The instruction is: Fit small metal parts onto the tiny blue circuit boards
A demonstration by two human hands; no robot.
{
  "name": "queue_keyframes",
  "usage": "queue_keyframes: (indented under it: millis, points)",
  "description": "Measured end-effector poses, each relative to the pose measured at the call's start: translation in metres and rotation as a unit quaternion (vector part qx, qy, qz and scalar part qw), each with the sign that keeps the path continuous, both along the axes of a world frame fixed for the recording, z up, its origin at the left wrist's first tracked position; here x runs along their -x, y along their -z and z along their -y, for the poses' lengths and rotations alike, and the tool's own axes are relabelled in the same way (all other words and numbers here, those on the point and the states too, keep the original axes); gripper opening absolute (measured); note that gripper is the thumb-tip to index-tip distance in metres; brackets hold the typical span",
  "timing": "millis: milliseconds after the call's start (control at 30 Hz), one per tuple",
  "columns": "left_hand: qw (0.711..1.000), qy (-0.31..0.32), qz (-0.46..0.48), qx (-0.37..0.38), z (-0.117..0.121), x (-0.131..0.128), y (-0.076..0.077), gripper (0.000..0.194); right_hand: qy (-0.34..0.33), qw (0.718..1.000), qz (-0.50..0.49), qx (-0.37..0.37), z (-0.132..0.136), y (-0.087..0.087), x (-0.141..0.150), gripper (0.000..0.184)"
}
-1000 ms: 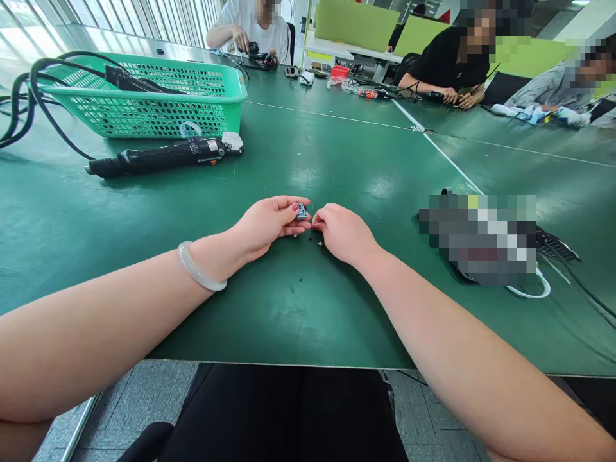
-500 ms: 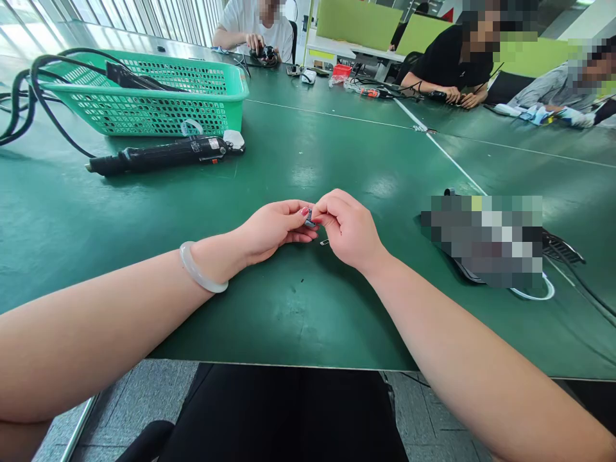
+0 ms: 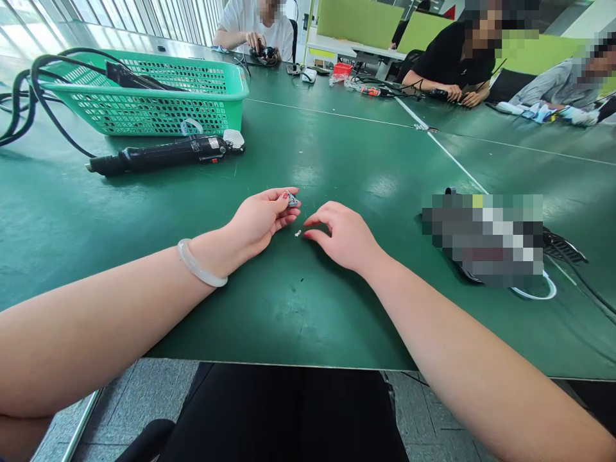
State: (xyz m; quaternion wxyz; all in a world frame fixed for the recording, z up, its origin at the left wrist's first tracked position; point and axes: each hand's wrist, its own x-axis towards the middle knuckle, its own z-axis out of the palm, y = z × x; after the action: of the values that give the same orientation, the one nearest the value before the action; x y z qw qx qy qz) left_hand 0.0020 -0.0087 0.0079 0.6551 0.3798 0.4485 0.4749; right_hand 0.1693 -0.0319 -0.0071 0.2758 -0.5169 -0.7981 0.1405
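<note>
The left hand grips a small grey part between thumb and fingers; the part is held near the middle of the view, above the green table, and its detail is too small to read. A pale bangle encircles the left wrist. The right hand is unclenched, thumb and forefinger parted, with nothing visible between them. A tiny whitish piece lies on the table just beside the right thumb tip; contact cannot be determined. Farther out on the left, a black, cylindrical tool lies lengthwise in front of a green perforated basket; a second black item rests in the basket, and black cables loop over its left end. On the right lies a pixelated object, well apart from both hands. Three other people sit across the table.
</note>
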Motion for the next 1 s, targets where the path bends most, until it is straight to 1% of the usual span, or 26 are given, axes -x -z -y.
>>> queue_keyframes:
  millis: [100,233,300,367,500,600,767,1000]
  points:
    - [1.0,-0.012,-0.008,0.003,-0.001,-0.001,0.0,0.017,0.002,0.999,0.045,0.01,-0.001,0.003,0.007,0.014]
    - [1.0,-0.009,-0.012,-0.004,-0.002,-0.001,0.003,0.014,-0.007,0.998,0.056,0.004,-0.003,0.005,0.013,0.013]
    - [1.0,-0.003,-0.015,-0.01,-0.003,-0.001,0.004,0.014,-0.01,0.999,0.049,-0.001,-0.004,0.004,0.012,0.015]
    - [1.0,0.004,-0.02,-0.013,-0.004,-0.001,0.005,0.014,0.0,1.0,0.028,-0.012,-0.004,0.001,0.008,0.015]
    - [0.999,0.032,-0.028,-0.019,-0.002,-0.001,0.006,0.014,0.068,0.994,-0.056,-0.071,-0.001,-0.008,0.002,0.013]
    - [0.996,0.072,-0.045,-0.034,0.0,-0.001,0.006,0.015,0.088,0.986,-0.096,-0.101,0.003,-0.012,0.002,0.012]
    - [0.991,0.113,-0.062,-0.039,0.004,-0.001,0.004,0.015,0.07,0.986,-0.082,-0.128,0.005,-0.011,0.007,0.012]
    - [0.989,0.125,-0.066,-0.042,0.004,0.0,0.003,0.014,0.087,0.985,-0.059,-0.135,0.006,-0.009,0.007,0.014]
